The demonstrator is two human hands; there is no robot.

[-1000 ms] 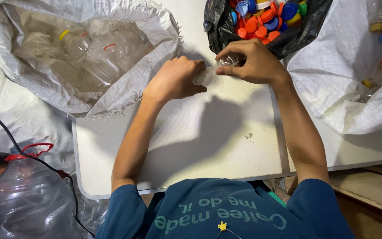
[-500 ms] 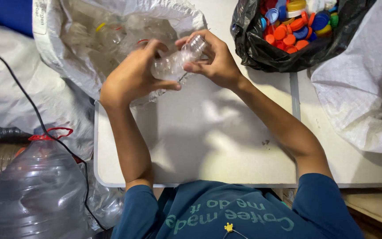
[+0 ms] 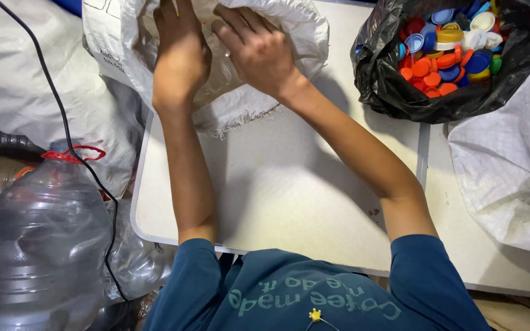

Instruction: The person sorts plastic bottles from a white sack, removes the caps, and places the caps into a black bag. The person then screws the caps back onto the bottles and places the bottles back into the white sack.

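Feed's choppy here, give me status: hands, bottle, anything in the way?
Left hand and right hand over white sack mouth, grips unclear. Clear bottles inside. Black bag of caps off right, nothing blocking.

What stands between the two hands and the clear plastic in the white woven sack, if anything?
Nothing visible stands between them. The left hand and the right hand are both at the open mouth of the white woven sack, over the clear plastic inside. Its rolled rim lies below the hands, not across them.
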